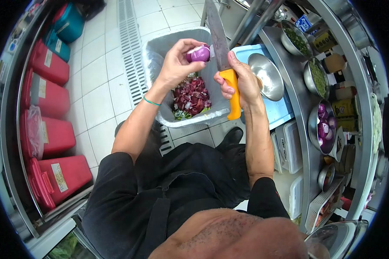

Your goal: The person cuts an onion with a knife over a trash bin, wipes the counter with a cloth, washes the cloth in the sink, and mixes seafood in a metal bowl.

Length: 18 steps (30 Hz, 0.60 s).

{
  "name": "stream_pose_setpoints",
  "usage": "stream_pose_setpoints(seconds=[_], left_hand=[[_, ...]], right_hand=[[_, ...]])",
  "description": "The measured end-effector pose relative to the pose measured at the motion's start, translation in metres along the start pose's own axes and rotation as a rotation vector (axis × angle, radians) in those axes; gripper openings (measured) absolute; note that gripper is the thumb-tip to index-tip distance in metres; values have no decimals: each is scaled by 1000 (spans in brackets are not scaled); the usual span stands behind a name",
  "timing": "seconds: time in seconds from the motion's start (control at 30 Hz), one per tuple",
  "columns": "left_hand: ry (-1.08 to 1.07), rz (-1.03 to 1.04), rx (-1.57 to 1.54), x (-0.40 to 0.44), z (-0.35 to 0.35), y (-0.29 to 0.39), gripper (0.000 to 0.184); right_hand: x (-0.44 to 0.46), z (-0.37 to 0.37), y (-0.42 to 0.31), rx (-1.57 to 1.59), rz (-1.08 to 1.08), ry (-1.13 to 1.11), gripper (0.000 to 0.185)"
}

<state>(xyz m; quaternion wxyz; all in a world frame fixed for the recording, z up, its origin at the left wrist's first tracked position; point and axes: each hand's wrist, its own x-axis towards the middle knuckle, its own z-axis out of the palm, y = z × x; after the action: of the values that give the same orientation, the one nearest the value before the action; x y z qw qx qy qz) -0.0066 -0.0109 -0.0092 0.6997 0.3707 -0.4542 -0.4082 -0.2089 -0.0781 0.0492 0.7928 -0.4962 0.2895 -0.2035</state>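
My left hand (180,60) holds a purple onion (198,54) between thumb and fingers, above a grey lined bin (151,60). In the bin lie dark red onion skins (191,96) and some green scraps. My right hand (243,81) is wrapped round the yellow handle of a large knife (233,93), whose wide blade points away from me, its edge side close to the onion. Right of that hand, an empty steel bowl (268,73) rests on a light blue surface (275,108).
A steel shelf (296,129) on the right carries a bowl of purple onions (322,126) and bowls of chopped greens (316,77). Red bins (56,177) line the left side. A floor drain grate (132,47) runs behind the lined bin. White lidded containers (291,146) stand below the shelf.
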Motion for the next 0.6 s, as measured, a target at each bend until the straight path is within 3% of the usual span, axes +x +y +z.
stream_pose_setpoints(seconds=[0.07, 0.3, 0.47, 0.6], left_hand=[[-5, 42, 216, -3, 5, -3, 48], [56, 17, 21, -3, 1, -11, 41], [133, -40, -342, 0, 3, 6, 46], [128, -67, -304, 2, -8, 0, 48]], right_hand=[[-3, 2, -2, 12, 10, -3, 54], [5, -3, 4, 37, -31, 120, 57], [9, -17, 2, 26, -50, 226, 61], [11, -21, 10, -97, 85, 7, 61]])
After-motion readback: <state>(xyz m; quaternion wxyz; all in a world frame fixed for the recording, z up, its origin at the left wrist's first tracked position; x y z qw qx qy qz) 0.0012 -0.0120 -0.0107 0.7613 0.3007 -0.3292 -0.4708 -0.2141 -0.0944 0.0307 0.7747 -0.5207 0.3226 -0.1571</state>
